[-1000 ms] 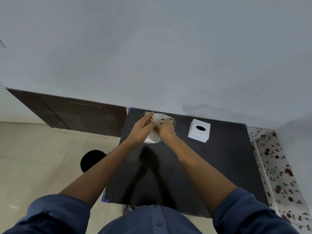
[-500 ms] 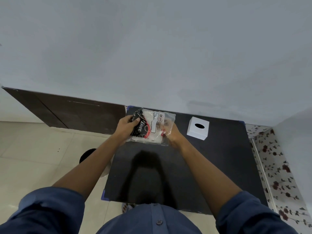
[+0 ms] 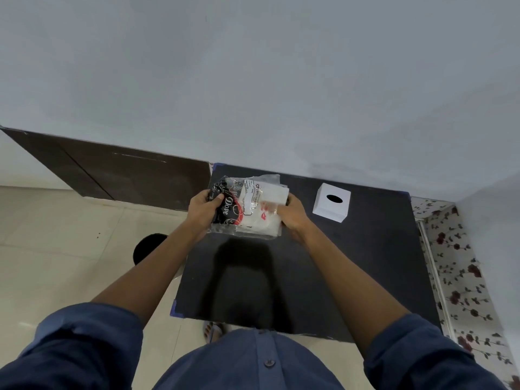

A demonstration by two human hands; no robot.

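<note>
A clear plastic tissue pack [image 3: 249, 209] with a black and red printed end and white tissues inside is held above the far part of the black table [image 3: 337, 271]. My left hand [image 3: 202, 211] grips its dark left end, thumb on top. My right hand [image 3: 291, 213] grips its right side, where a white stack of tissues [image 3: 274, 192] sticks up out of the wrapper. A white cube tissue box [image 3: 332, 202] with a black oval hole on top stands on the table to the right of my hands.
A grey wall runs right behind the table. A dark brown panel [image 3: 112, 175] leans along the wall at the left. A black round bin [image 3: 147, 247] stands on the tiled floor left of the table. A floral-patterned surface [image 3: 461, 266] borders the table's right edge.
Both hands were bunched over the pack on the table. They have lifted it, spread it flat and drawn it slightly nearer, and white tissues now stick out at its right end.
</note>
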